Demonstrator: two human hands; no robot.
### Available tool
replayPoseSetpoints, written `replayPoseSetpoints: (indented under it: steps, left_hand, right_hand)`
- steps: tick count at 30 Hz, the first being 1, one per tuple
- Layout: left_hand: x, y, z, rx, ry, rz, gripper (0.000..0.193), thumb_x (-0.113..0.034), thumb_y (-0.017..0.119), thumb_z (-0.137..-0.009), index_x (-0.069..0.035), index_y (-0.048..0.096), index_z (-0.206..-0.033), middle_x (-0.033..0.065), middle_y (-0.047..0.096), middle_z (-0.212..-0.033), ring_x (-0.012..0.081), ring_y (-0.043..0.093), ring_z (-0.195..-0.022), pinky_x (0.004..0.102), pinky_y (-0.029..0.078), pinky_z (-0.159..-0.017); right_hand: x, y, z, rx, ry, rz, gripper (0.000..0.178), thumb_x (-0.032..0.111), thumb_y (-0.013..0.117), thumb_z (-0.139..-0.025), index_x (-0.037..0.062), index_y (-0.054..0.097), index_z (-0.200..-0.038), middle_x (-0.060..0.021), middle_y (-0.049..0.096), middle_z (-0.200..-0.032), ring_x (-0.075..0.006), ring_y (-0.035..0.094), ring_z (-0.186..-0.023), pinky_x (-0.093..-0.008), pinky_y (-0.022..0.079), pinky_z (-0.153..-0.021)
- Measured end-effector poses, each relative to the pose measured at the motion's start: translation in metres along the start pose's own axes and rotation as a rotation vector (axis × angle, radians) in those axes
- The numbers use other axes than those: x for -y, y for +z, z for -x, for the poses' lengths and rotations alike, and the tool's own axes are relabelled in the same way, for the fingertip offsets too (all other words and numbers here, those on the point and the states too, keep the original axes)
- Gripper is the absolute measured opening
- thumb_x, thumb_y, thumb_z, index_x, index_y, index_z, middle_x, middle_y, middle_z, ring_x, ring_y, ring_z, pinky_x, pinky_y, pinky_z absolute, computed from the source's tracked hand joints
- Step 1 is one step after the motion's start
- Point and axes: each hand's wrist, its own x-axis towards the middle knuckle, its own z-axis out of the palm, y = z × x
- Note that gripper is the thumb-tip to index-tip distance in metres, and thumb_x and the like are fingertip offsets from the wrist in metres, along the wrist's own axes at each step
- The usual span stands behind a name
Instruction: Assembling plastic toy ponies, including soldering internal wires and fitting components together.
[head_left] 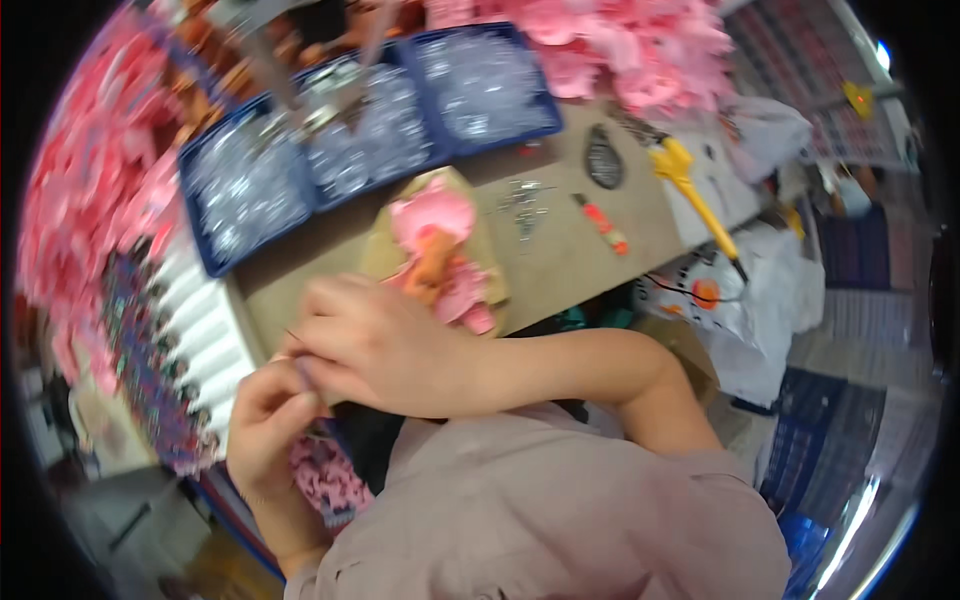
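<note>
Purplish, a small piece shows in the left hand's pinched fingertips; the right hand meets it, fingers curled, its grip unclear (blur hides it). That handwork seems unfinished. Just beyond lies a pink-and-orange piece; rightward, tan tabletop offers room up to its near edge.

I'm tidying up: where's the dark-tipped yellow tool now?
In the head view's upper right, the dark-tipped yellow tool lies right of the dark oval piece.

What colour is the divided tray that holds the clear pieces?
The divided tray is dark blue; head view.
</note>
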Motion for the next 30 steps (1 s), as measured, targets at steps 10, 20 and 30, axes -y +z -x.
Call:
replayPoseSetpoints:
  steps: [10, 20, 30]
  left_hand:
    - [0.032, 0.031, -0.031, -0.307, 0.267, -0.703, 0.015, -0.002, 0.058, -0.089, 0.005, 0.065, -0.101, 0.008, 0.066, -0.09, 0.0145, 0.062, -0.082, 0.0256, 0.049, -0.074]
    - [0.038, 0.044, -0.049, -0.259, 0.159, -0.492, 0.018, -0.013, 0.066, -0.086, 0.002, 0.068, -0.096, 0.0077, 0.066, -0.085, 0.0112, 0.059, -0.076, 0.026, 0.047, -0.07]
    - [0.05, 0.05, -0.037, -0.213, 0.419, -0.841, 0.01, -0.01, 0.07, -0.079, -0.007, 0.07, -0.089, 0.0019, 0.065, -0.076, 0.0165, 0.058, -0.069, 0.0296, 0.04, -0.073]
  right_hand:
    - [-0.015, -0.128, 0.108, -0.526, 0.753, -0.107, 0.023, 0.016, 0.061, -0.09, 0.0009, 0.064, -0.107, -0.0036, 0.065, -0.097, -0.0108, 0.059, -0.087, -0.0265, 0.048, -0.076]
    - [-0.087, -0.29, 0.169, -0.405, 0.37, 0.77, 0.041, 0.008, 0.06, -0.091, 0.0047, 0.051, -0.131, -0.0088, 0.055, -0.127, -0.0141, 0.054, -0.104, -0.0275, 0.045, -0.089]
    - [-0.017, -0.22, 0.167, -0.845, 0.387, 0.563, 0.037, 0.012, 0.044, -0.098, -0.0104, 0.046, -0.128, -0.0226, 0.059, -0.118, -0.0274, 0.062, -0.105, -0.0319, 0.05, -0.089]
